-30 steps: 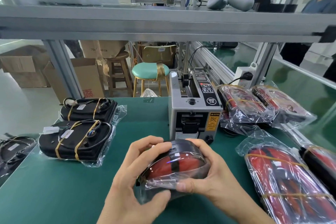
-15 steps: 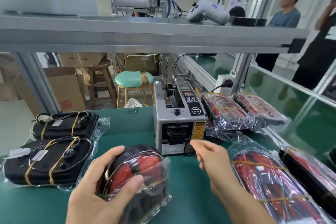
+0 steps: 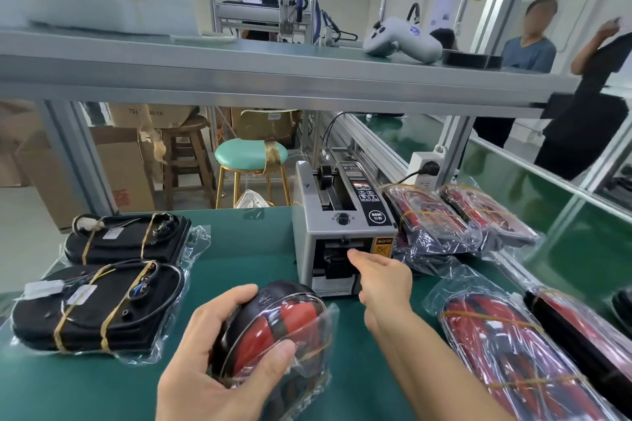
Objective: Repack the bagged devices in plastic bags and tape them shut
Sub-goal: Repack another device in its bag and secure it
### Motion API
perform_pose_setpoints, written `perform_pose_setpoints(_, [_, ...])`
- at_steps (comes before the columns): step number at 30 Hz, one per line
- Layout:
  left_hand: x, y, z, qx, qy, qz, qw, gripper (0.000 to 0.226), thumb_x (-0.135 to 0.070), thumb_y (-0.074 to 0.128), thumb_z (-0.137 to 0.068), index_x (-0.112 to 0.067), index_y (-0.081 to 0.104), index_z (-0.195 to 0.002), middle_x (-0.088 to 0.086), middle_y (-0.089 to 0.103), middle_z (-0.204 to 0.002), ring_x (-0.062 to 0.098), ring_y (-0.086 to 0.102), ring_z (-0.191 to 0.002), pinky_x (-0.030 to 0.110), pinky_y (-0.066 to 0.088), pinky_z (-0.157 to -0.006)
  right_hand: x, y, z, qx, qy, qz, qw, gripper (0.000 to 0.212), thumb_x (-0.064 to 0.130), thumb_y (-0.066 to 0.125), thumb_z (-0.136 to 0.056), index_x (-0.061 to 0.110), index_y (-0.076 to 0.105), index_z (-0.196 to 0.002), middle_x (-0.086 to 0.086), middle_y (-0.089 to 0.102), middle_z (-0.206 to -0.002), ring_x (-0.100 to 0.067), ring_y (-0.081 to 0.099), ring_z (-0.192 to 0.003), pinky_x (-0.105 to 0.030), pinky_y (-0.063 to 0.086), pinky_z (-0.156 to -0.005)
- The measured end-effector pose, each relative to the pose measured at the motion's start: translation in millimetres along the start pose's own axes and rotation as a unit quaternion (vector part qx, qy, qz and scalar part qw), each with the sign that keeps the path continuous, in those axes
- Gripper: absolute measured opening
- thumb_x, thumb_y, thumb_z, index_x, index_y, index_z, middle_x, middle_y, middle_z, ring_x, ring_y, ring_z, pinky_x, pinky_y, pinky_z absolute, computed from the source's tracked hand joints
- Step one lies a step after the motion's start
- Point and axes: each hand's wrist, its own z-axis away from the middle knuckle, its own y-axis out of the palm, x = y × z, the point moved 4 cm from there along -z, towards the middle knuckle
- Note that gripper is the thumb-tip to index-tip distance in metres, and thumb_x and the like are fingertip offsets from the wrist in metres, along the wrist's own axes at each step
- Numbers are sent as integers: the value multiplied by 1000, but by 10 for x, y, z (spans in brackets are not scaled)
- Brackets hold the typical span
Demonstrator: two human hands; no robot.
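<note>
Place: factory packing line
Evidence: green-matted workbench [image 3: 246,260], aluminium-framed shelf [image 3: 273,79], grey automatic tape dispenser [image 3: 342,225], stacked brown cardboard boxes [image 3: 119,174]

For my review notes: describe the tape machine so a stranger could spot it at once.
On the green table, under the metal shelf, the tape machine stands at the middle back, just beyond the reaching right hand. Unlike the soft bagged devices beside it, it is a grey metal box with a black knob and a yellow caution sticker.
</note>
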Motion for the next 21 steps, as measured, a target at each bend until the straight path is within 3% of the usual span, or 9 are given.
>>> perform_pose_setpoints(7, [-8,3,14,1,0,1,1000,56,-50,77,-39,-48,67,-93,-11,71,-88,8,69,-70,10,53,-67,-16,98,9,-42,50,-36,997,7,6,73,-80,10,68,-78,3,46,-60,-11,34,-51,-23,27,-47])
perform_pose_setpoints(11, [-21,16,26,-5,1,4,1000,56,-50,76,-38,-47,67,-93,-13,71,-86,6,69,-69,7,51,-66,-36,138,33,-34,82,-60,994,26,7,69,-82,14,51,-66,2,39,-59,-12,29,-46,-21,25,-39])
perform_pose_setpoints(14, [-5,35,38,-10,1,8,1000,58,-38,84,-36,-45,68,-92,-9,71,-85,7,68,-67,5,49,-63,-33,59,25,13,104,-107,989,35,5,63,-85,17,39,-63,4,29,-49,-7,18,-35,-17,14,-32])
perform_pose_setpoints(17, [22,55,41,-18,-2,7,1000,59,-21,83,-38,-43,69,-92,1,71,-87,6,67,-66,4,49,-63,-36,-66,58,83,125,-137,979,36,7,60,-89,19,38,-64,9,27,-43,-4,18,-35,-15,17,-34])
perform_pose_setpoints(21, [-6,124,41,-28,-5,29,999,58,-34,84,-36,-43,69,-92,2,71,-90,10,67,-71,5,48,-65,55,-185,230,199,103,-128,966,27,11,61,-89,20,44,-69,9,32,-48,-3,26,-39,-14,27,-37])
